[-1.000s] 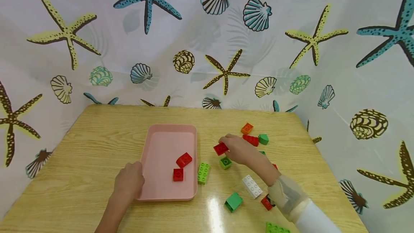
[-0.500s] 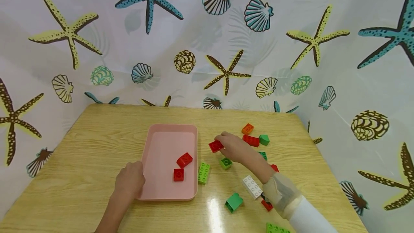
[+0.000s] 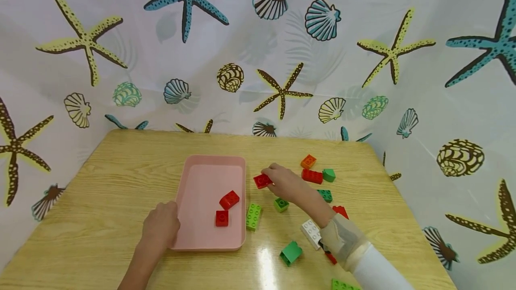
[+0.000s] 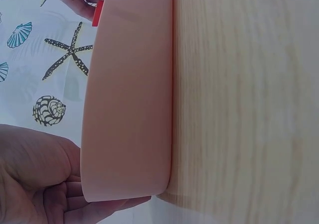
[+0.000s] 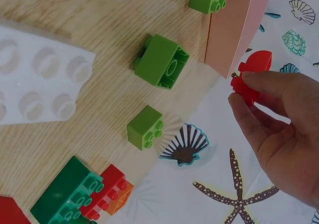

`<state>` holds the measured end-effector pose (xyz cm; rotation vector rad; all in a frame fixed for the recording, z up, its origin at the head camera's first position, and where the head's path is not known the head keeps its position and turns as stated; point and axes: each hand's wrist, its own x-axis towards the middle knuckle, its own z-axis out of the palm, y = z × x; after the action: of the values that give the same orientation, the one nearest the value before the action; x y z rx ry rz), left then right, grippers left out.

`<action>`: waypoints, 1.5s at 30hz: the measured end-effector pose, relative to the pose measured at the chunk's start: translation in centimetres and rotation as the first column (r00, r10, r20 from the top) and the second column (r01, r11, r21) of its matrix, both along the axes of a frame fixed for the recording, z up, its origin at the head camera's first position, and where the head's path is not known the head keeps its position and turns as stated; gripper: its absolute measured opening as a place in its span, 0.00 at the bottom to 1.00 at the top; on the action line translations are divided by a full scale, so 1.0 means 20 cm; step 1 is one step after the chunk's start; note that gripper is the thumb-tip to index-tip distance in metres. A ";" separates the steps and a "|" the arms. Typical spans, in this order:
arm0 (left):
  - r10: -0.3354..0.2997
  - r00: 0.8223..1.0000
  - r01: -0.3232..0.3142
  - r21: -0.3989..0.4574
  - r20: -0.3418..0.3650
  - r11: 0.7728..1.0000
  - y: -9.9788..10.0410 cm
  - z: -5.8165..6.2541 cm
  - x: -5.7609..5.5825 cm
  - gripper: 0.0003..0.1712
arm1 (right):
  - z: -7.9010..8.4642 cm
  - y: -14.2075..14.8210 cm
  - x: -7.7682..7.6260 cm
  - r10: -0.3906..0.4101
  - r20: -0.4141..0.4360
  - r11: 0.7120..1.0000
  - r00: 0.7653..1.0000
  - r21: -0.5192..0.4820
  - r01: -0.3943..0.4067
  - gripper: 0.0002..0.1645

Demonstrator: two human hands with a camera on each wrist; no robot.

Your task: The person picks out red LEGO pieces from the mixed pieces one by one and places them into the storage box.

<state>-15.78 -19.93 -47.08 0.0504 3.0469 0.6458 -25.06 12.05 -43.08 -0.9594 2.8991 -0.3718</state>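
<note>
My right hand (image 3: 284,185) pinches a red toy brick (image 3: 262,181) between thumb and fingers, held above the table just right of the pink tray (image 3: 201,245). The right wrist view shows the red brick (image 5: 254,69) at the fingertips, with a rounded side and studs. My left hand (image 3: 160,223) grips the tray's left edge near the front corner; in the left wrist view its fingers (image 4: 84,209) curl around the tray wall (image 4: 129,94). Two red bricks lie inside the tray, a curved one (image 3: 230,200) and a square one (image 3: 222,219).
Beside the tray's right wall lies a lime brick (image 3: 253,216), near a small green brick (image 3: 281,204). A white brick (image 3: 310,232), a green block (image 3: 291,253), red (image 3: 312,176) and orange (image 3: 308,161) bricks are scattered rightward. A patterned cloth (image 3: 274,57) surrounds the table.
My right hand has moved left and slightly farther from me with the red brick, nearer the tray. The left hand and tray stay put.
</note>
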 end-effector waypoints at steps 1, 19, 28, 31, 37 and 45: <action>-0.002 1.000 0.002 0.003 -0.006 1.000 0.00 0.00 0.00 0.07 | 0.00 0.00 0.00 0.001 -0.002 1.000 1.000 -0.002 -0.001 0.22; -0.005 1.000 0.005 0.020 -0.002 1.000 0.00 0.00 0.00 0.08 | 0.01 -0.09 -0.02 0.046 -0.015 0.999 0.999 -0.025 -0.046 0.21; 0.004 1.000 -0.004 0.018 0.010 1.000 0.00 0.01 0.00 0.07 | -0.01 -0.13 -0.02 0.063 -0.014 0.997 0.998 -0.051 -0.063 0.20; 0.006 1.000 -0.006 0.020 0.013 1.000 -0.01 0.01 0.01 0.07 | -0.02 -0.15 -0.02 0.055 0.003 0.997 0.998 -0.057 -0.055 0.21; 0.007 1.000 -0.007 0.007 0.017 1.000 0.00 0.01 0.01 0.06 | -0.03 -0.17 -0.02 0.068 -0.012 0.997 0.998 -0.042 -0.069 0.22; 0.007 1.000 -0.007 0.007 0.010 1.000 0.00 0.01 0.01 0.06 | -0.04 -0.19 -0.03 0.079 -0.048 0.997 0.996 -0.023 -0.080 0.23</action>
<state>-15.63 -19.98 -46.83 0.0368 3.0365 0.6550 -25.58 8.22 -43.91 -1.0979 2.8937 -0.3865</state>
